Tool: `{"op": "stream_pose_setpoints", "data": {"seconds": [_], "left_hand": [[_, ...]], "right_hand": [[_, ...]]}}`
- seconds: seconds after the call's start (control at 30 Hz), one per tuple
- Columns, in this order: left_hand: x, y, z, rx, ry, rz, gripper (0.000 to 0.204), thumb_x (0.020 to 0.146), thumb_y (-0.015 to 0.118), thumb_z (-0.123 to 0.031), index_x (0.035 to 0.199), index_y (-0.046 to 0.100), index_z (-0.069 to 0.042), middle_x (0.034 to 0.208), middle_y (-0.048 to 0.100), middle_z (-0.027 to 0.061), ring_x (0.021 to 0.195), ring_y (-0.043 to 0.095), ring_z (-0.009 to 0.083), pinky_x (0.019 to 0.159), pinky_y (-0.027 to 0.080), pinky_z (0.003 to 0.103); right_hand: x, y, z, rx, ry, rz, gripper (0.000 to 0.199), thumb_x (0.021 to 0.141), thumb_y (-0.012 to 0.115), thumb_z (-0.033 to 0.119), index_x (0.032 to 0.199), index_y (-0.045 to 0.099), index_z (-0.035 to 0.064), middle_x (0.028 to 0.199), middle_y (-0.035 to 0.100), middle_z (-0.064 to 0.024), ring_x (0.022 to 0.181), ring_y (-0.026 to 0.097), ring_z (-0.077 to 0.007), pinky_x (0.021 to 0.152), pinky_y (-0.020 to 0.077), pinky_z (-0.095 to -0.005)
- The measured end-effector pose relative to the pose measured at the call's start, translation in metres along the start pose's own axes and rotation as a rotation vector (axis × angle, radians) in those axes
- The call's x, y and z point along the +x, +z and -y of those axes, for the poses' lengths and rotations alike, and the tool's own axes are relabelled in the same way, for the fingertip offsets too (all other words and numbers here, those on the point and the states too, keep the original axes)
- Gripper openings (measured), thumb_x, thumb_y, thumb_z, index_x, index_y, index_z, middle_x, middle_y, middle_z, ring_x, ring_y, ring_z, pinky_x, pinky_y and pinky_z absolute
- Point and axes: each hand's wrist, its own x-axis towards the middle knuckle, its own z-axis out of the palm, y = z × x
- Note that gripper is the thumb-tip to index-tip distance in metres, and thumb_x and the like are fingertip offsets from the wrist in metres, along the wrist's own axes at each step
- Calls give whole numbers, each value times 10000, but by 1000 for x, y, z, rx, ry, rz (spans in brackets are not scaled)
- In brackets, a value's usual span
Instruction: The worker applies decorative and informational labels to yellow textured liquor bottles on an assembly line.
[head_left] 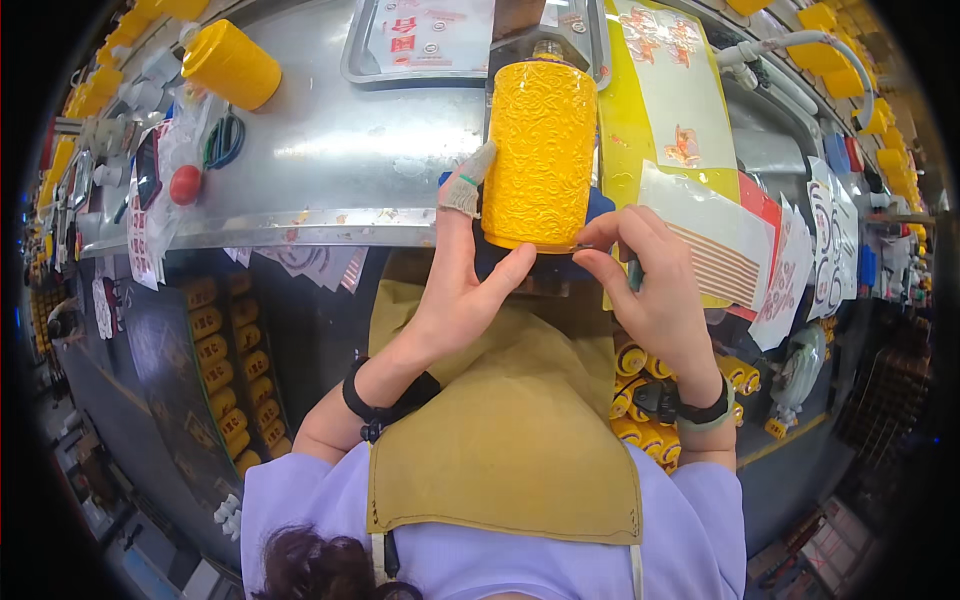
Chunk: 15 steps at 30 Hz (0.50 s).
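A yellow bottle (543, 150) with a raised floral pattern lies with its neck pointing away and its base toward me. My left hand (468, 275) grips it from the left, the thumb at its lower edge and a fingertip in a whitish cover against its side. At the lower right edge of the bottle, my right hand (645, 270) is closed in a pinch. A thin dark tip shows between its thumb and finger, too small to name. Blue material shows behind the bottle on both sides.
Another yellow embossed bottle part (232, 65) stands on the metal table (330, 140), left, near scissors (224, 140) and a red ball (186, 185). A tray (420, 72) with printed sheets lies beyond. Decal sheets (715, 250) lie at right. Several yellow bottles (650, 440) sit below.
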Motion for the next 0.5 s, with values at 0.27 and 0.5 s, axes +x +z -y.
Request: {"op": "stream_pose_setpoints", "data": {"seconds": [0.27,0.5], "left_hand": [[-2,2,-1,-18,-43,13,855,932,655,-111,1618,163,21,1585,225,178,1511,223,296,1250,176,424],[0,0,-3,-148,-44,27,847,940,628,-80,1627,143,20,1609,212,168,1527,204,287,1259,146,411]], "right_hand": [[-5,11,-6,80,113,-33,161,884,782,108,891,657,5,791,599,-108,715,597,-258,658,468,-370],[-4,14,-7,105,133,-70,165,880,787,105,855,667,-5,768,582,-91,694,566,-216,641,447,-338]]}}
